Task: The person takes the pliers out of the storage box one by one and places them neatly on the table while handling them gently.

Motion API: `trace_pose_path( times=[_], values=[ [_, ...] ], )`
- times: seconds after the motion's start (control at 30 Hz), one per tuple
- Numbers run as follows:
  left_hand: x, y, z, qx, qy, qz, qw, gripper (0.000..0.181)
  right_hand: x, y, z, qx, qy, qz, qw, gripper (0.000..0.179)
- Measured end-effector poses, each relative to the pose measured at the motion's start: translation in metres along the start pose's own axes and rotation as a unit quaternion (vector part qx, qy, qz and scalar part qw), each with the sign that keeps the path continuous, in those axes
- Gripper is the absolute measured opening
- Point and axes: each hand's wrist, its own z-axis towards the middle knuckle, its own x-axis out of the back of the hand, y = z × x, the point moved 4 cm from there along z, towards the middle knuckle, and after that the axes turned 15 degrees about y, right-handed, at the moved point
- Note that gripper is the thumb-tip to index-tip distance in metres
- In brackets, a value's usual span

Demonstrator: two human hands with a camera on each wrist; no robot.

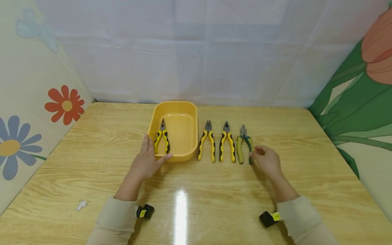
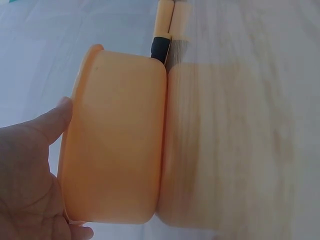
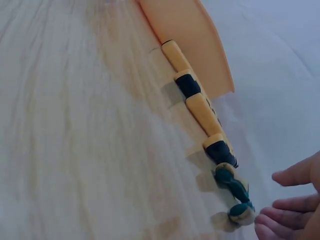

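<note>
**Right hand's grip (image 1: pixel 268 162) beside the green-handled pliers (image 1: pixel 244 135), left hand's grip (image 1: pixel 146 162) at the yellow bin (image 1: pixel 183 136)**

In the head view I have the left hand's grip at the near left corner of the yellow bin. Its fingers lie straight along the left side and its thumb stretches out to the near rim, so the grip is spread wide, pressing on the bin rather than wrapped round it. My left wrist view shows the thumb against the rim.

The right hand's grip is relaxed, and I see nothing held in it. In the right wrist view the thumb stands apart from the fingers, whose tips are just beside the handle ends of the green-handled pliers; I cannot tell whether they touch.

Inside the bin, toward its left wall, I see needle-nose pliers (image 1: pixel 162 128), handles toward me. Right of the bin, three pliers lie in a row on the wood-grain counter (image 1: pixel 208 194), handles spread and tips toward the white sheet (image 1: pixel 196 64): yellow-and-black pliers (image 1: pixel 208 128) with parted tips nearest the bin, combination pliers (image 1: pixel 226 128) in the middle, and the green-handled pliers at the right end.

I also pick out a white scrap (image 1: pixel 81 205) toward the counter's left edge.
</note>
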Motion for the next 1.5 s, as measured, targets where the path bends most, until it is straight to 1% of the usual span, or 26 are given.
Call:
trace_pose_path(
  times=[0.13,0.23,0.37,0.5,0.6,0.7,0.83,0.93,1.1,1.2,1.3,1.37,1.5],
  values=[
    [0.000,0.000,0.000,0.000,0.000,0.002,1.0000,0.098,-0.003,-0.006,-0.001,0.013,-0.006,0.058,0.9982,0.041],
    [0.000,0.000,0.000,-0.002,0.001,0.001,1.0000,0.098,-0.007,-0.008,-0.001,0.012,-0.021,0.107,0.9940,0.042],
    [0.000,0.000,0.000,-0.003,0.002,0.000,1.0000,0.098,-0.015,-0.011,-0.002,0.004,-0.038,0.170,0.9847,0.052],
    [0.000,0.000,-0.001,-0.006,0.004,0.003,1.0000,0.098,-0.020,-0.017,-0.005,-0.001,-0.062,0.205,0.9767,0.059],
    [0.000,0.001,-0.001,-0.007,0.005,0.006,0.9999,0.098,-0.026,-0.020,-0.005,-0.008,-0.089,0.233,0.9685,0.063],
    [0.000,0.001,-0.001,-0.008,0.006,0.010,0.9999,0.098,-0.038,-0.011,0.001,-0.027,-0.104,0.266,0.9579,0.068],
    [0.000,0.001,0.000,-0.009,0.008,0.011,0.9999,0.097,-0.052,0.002,0.011,-0.030,-0.111,0.285,0.9515,0.069],
    [0.000,0.001,0.000,-0.010,0.008,0.012,0.9998,0.097,-0.055,-0.001,0.010,-0.026,-0.117,0.287,0.9503,0.067],
    [-0.001,0.000,0.000,-0.013,0.007,0.014,0.9998,0.098,-0.051,-0.018,0.001,-0.019,-0.136,0.295,0.9456,0.068],
    [-0.001,-0.001,0.000,-0.013,0.008,0.013,0.9998,0.098,-0.056,-0.016,0.004,-0.023,-0.136,0.300,0.9440,0.070],
    [-0.002,-0.001,0.000,-0.012,0.008,0.011,0.9998,0.097,-0.065,-0.007,0.012,-0.030,-0.129,0.304,0.9434,0.070],
    [-0.002,-0.001,0.000,-0.011,0.007,0.011,0.9999,0.097,-0.071,-0.003,0.016,-0.032,-0.127,0.316,0.9398,0.070],
    [-0.002,0.000,0.000,-0.012,0.005,0.010,0.9999,0.096,-0.076,-0.005,0.017,-0.024,-0.149,0.345,0.9265,0.069]
  ],
)
